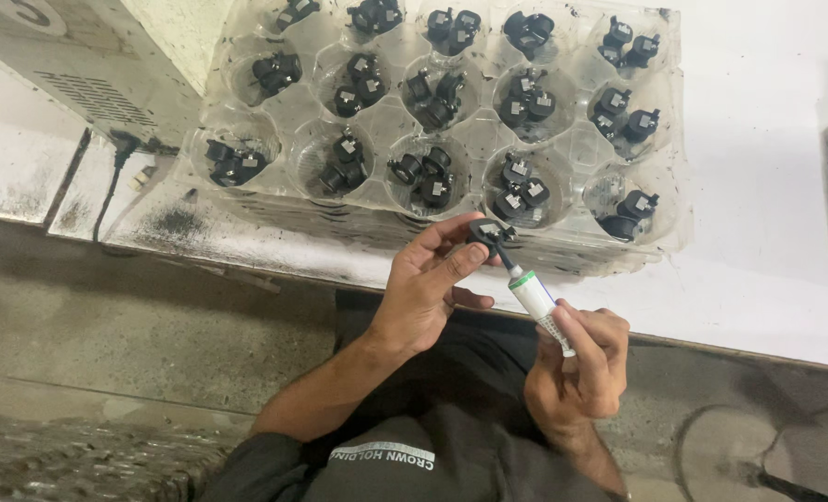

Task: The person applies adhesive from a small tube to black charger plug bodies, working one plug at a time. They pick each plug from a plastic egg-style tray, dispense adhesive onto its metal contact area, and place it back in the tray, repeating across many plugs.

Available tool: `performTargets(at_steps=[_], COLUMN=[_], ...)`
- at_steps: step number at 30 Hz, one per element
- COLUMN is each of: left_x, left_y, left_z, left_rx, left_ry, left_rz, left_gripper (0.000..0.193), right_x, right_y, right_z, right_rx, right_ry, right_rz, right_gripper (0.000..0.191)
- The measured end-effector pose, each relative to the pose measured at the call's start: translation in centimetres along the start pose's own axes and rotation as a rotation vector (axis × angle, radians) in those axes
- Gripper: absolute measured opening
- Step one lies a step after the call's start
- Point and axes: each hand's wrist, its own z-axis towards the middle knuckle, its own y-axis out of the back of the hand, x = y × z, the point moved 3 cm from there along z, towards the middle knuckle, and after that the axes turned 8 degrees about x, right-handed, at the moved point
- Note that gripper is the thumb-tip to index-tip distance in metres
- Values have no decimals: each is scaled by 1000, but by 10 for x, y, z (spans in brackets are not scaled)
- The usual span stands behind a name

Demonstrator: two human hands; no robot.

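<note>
The left hand [428, 284] pinches a small black part [484, 232] between thumb and fingertips, held up just in front of the tray [386, 116]. The right hand [581, 367] is closed around a white tube [539, 302] with a green band, its dark nozzle tilted up and touching the part's underside. The clear plastic tray rests on the white table [767, 186] just beyond both hands; its round cups each hold a couple of black parts like the one being held.
</note>
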Motion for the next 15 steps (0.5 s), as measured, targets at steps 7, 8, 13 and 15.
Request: performTargets(at_steps=[7,8,13,15], left_x=[1,2,4,4], left_y=[-1,-2,-4,-3], left_z=[-1,-1,-1,-1], left_rx=[6,3,-28,-50], left_ry=[37,44,80,92], left_rz=[31,37,28,17], left_gripper=[42,41,36,36], right_x=[2,2,4,3], right_y=[0,0,1,-1], right_z=[0,1,2,3], right_rx=[-26,-15,-27,-44], right_ry=[11,12,30,39], right_rz=[-34,-45,-93,-105], right_gripper=[31,31,31,32])
